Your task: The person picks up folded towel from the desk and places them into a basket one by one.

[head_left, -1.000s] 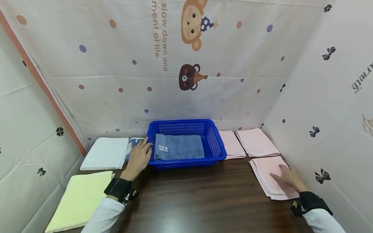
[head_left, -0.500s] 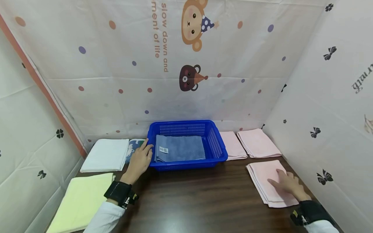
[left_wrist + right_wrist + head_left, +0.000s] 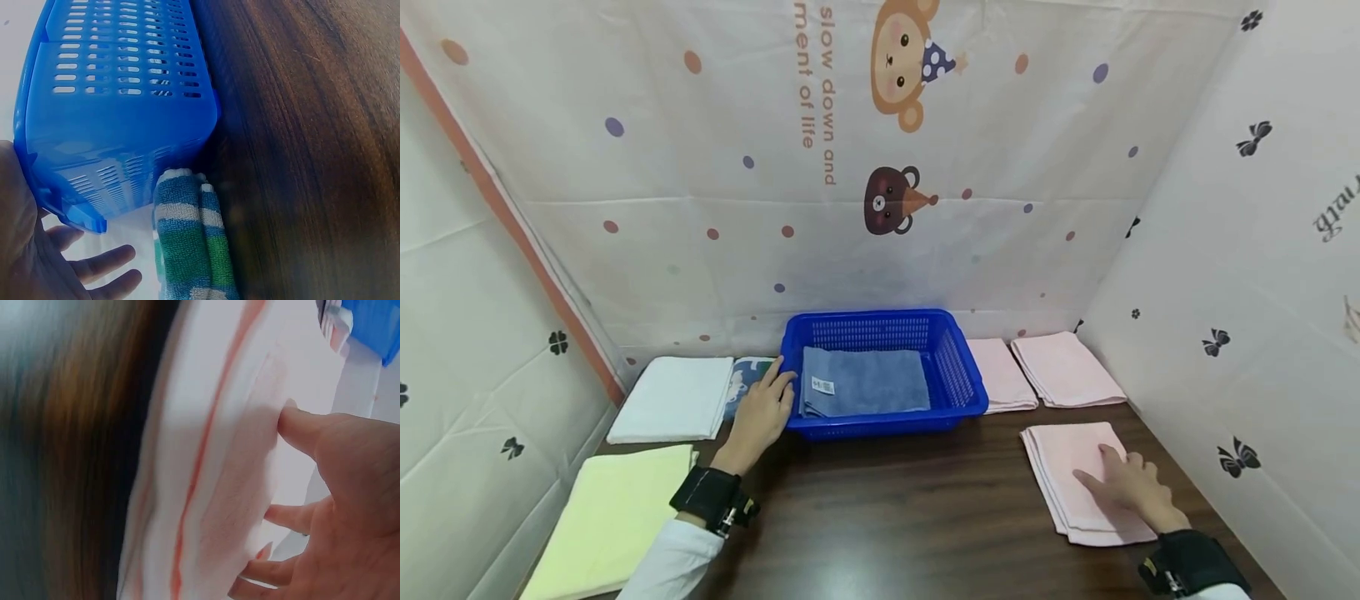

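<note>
Right hand: fingers spread, thumb held apart, laid on the upper face of a folded pink cloth; no pinch is seen. Left hand: fingers loosely extended, rested at the left rim of the blue basket; whether that rim is nipped by the thumb cannot be told.

Relation noted — the folded pink cloth is placed flat near the right edge of the table, under the right hand, the nearer of the two. Its long axis is directed roughly back to front, near end slanted rightward. The basket is set to its left and farther back, long side parallel to the table's back edge.

Inside the basket, a blue-grey cloth is held flat, toward the left end. Two more pink cloths are laid between basket and back right corner. Left of the basket are placed a patterned cloth and a white cloth; a yellow cloth is set along the left edge, farther forward.

Hidden or unclear: patterned cloth partly covered by the left hand; table's front edge cut off; pink layers not countable — table surface blurred in the right wrist view.
</note>
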Motion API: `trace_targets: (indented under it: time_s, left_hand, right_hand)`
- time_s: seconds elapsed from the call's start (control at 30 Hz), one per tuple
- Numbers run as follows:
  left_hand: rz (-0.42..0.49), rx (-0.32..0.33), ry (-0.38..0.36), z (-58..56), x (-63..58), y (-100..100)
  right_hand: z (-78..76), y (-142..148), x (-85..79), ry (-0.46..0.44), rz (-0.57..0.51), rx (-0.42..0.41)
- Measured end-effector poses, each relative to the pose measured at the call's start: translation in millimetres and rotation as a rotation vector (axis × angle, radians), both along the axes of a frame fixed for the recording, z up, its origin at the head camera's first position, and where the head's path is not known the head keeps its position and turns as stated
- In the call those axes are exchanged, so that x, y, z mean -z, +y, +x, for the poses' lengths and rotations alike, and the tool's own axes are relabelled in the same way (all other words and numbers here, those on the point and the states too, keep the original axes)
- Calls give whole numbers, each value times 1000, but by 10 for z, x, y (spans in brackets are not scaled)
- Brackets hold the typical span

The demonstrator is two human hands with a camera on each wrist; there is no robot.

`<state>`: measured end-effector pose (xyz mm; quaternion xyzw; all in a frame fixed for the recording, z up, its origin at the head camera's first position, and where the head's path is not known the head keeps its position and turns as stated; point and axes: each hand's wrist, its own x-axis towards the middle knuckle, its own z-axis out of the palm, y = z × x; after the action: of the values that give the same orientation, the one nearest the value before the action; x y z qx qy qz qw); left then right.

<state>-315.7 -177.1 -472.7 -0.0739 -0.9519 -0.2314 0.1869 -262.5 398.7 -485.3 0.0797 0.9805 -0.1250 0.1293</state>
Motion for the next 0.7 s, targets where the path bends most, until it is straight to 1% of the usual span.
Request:
trace_targets:
  time_s: [0.23,0.37,0.6,0.7]
  left_hand:
    - [12,-12,-33,-15,5,1]
    - [14,-10,-45,-25,6,6]
    - [37,-9,-74,-15,-2,10]
    - [44,-8,-73,-3,-3,2]
  right_hand:
    - [61,-200,69,-9,15,-17]
    - [111,-379,43,-24,42,-20]
    - [173,-641,-43,55,91,-49]
    - [160,-715,-67,54,96,-53]
